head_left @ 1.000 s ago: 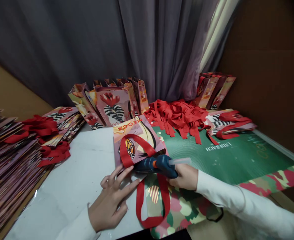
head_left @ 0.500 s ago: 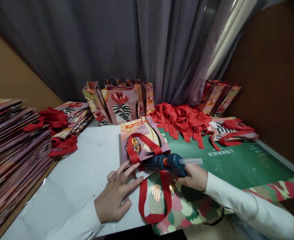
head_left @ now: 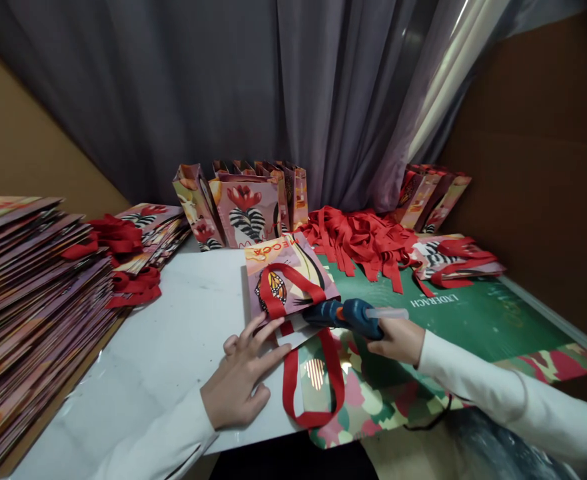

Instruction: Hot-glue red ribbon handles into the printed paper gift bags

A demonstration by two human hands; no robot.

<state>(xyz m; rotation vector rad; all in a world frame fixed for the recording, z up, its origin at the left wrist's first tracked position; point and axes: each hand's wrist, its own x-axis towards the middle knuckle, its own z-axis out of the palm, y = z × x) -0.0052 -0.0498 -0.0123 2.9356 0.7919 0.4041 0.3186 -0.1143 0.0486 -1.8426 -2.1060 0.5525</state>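
Gluing step, handle to bag: left hand (head_left: 240,383) spread flat, pinning the flat bag (head_left: 286,280) at counter (head_left: 173,333) centre; right hand (head_left: 396,339) closed round glue gun (head_left: 348,315), nozzle at red ribbon (head_left: 293,287); next likely needs firm pressing.

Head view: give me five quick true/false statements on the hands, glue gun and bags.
1. The right hand holds a blue glue gun. True.
2. The left hand is lifted clear of the table. False: it lies flat, fingers on the edge of the butterfly bag.
3. The ribbon pile is blue. False: it is red.
4. Upright bags stand before the curtain. True.
5. The stack of flat bags is on the right. False: it is on the left.
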